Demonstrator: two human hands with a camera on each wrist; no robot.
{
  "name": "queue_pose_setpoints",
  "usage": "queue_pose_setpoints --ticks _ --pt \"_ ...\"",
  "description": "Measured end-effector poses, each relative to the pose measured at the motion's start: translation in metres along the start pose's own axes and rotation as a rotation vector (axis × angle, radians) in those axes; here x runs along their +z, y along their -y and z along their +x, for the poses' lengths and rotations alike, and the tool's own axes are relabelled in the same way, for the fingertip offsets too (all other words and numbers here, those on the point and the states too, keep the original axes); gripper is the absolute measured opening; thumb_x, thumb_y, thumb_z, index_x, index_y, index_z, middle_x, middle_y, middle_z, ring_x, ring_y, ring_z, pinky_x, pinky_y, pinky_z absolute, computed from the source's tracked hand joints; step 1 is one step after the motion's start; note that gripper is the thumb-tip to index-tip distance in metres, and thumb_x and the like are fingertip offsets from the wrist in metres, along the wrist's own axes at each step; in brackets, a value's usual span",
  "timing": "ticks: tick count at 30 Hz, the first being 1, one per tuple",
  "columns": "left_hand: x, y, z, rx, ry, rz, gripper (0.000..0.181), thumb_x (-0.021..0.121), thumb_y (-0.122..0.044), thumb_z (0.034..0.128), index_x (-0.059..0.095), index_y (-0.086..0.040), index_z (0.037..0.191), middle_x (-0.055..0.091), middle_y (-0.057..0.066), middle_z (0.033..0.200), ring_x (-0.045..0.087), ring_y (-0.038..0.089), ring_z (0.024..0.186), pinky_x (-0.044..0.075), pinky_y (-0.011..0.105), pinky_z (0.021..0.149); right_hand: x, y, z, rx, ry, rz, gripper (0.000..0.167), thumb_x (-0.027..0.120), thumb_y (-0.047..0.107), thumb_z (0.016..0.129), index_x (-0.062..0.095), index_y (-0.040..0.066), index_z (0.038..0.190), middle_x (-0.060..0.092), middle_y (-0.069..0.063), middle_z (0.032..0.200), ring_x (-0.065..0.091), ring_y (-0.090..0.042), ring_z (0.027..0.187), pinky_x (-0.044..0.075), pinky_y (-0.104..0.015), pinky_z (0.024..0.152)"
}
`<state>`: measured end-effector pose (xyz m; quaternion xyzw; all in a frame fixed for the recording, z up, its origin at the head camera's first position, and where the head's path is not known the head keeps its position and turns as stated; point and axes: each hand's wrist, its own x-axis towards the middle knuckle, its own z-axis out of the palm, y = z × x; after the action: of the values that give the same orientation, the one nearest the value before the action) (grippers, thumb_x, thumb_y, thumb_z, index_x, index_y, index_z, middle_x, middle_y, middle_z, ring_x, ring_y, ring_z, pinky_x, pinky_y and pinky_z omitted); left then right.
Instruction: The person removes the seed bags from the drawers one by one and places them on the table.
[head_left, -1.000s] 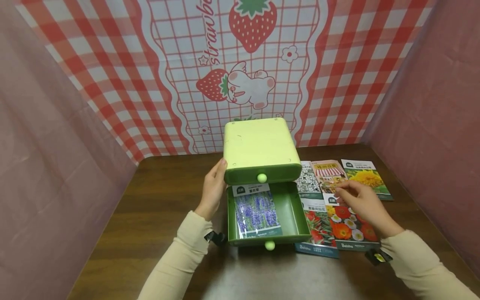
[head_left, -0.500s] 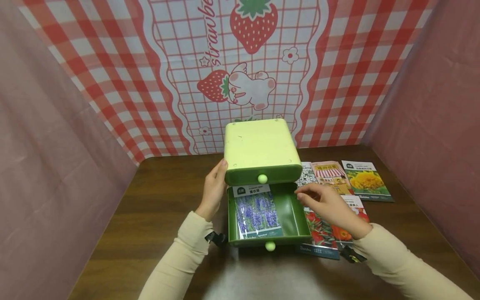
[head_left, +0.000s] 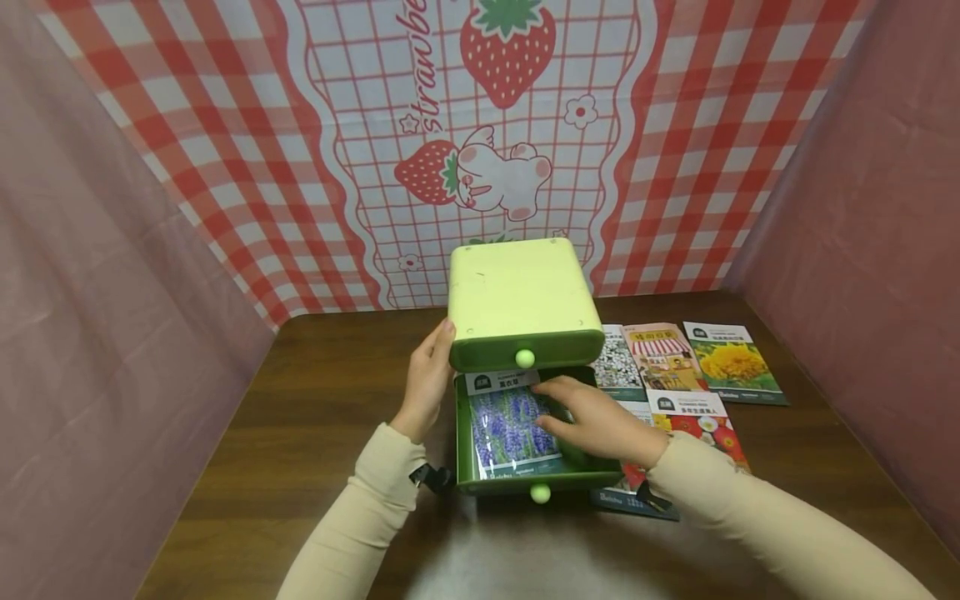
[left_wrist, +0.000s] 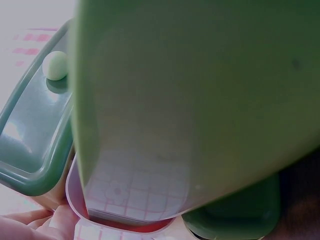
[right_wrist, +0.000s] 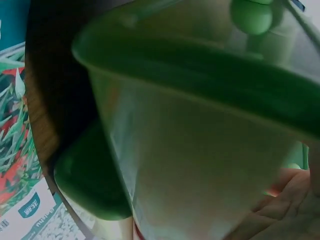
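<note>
A two-drawer desktop box (head_left: 521,287) with a pale yellow-green top stands on the table. Its lower drawer (head_left: 540,478) is pulled out, while the upper one is closed. Inside the lower drawer lies a lavender seed packet (head_left: 510,425), face up on the left side. My left hand (head_left: 427,379) rests against the box's left side, fingers extended. Over the drawer reaches my right hand (head_left: 600,421), fingers loosely bent at the packet's right edge; whether they touch it I cannot tell. In the right wrist view the drawer wall hides most of that hand (right_wrist: 285,215).
Right of the box lie several packets: white flowers (head_left: 617,358), a shop-front design (head_left: 663,358), yellow flowers (head_left: 731,363), poppies (head_left: 705,421) and red flowers (head_left: 637,504), the last partly under my right arm. A checked strawberry cloth (head_left: 300,192) hangs behind.
My right hand has moved left from above the poppy packet, past the drawer's right wall, to the lavender packet, carrying nothing visible. The left hand and the box have stayed in place.
</note>
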<state>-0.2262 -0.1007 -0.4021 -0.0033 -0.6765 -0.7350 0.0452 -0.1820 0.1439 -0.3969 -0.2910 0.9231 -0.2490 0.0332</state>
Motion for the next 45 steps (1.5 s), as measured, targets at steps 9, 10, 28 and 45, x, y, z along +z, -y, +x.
queue_pose_setpoints --ticks 9,10,28,45 --pt "0.000 0.000 0.001 0.009 0.000 0.003 0.060 0.049 -0.049 0.0999 0.044 -0.014 0.148 0.047 0.003 0.151 0.056 0.024 0.127 0.050 0.040 0.104 0.015 -0.002 0.013 -0.046 0.012 -0.187 0.067 0.070 0.032 0.090 0.047 -0.002 0.142 0.054 -0.026 0.132 0.058 -0.038 0.115 0.052 -0.052 0.096" --pt "-0.001 0.000 0.001 0.009 0.000 0.002 0.060 0.049 -0.049 0.1000 0.044 -0.014 0.148 0.046 0.003 0.151 0.055 0.024 0.128 0.050 0.040 0.104 0.017 -0.003 0.014 -0.044 0.019 -0.201 0.069 0.071 0.033 0.090 0.046 -0.002 0.143 0.053 -0.028 0.133 0.057 -0.040 0.117 0.051 -0.052 0.097" --pt "-0.001 0.001 0.001 0.009 0.000 0.019 0.063 0.048 -0.051 0.1000 0.042 -0.013 0.149 0.045 0.005 0.152 0.054 0.026 0.129 0.050 0.042 0.104 0.027 -0.006 0.016 -0.045 0.075 -0.234 0.082 0.070 0.044 0.087 0.039 -0.001 0.148 0.036 -0.034 0.149 0.035 -0.049 0.139 0.032 -0.059 0.115" --pt "-0.001 0.001 0.000 0.020 0.003 0.021 0.060 0.047 -0.049 0.1011 0.042 -0.013 0.149 0.044 0.006 0.153 0.048 0.025 0.136 0.046 0.045 0.108 0.027 -0.005 0.017 -0.049 0.093 -0.113 0.087 0.079 0.033 0.082 0.036 -0.001 0.149 0.031 -0.034 0.152 0.034 -0.050 0.139 0.037 -0.059 0.112"
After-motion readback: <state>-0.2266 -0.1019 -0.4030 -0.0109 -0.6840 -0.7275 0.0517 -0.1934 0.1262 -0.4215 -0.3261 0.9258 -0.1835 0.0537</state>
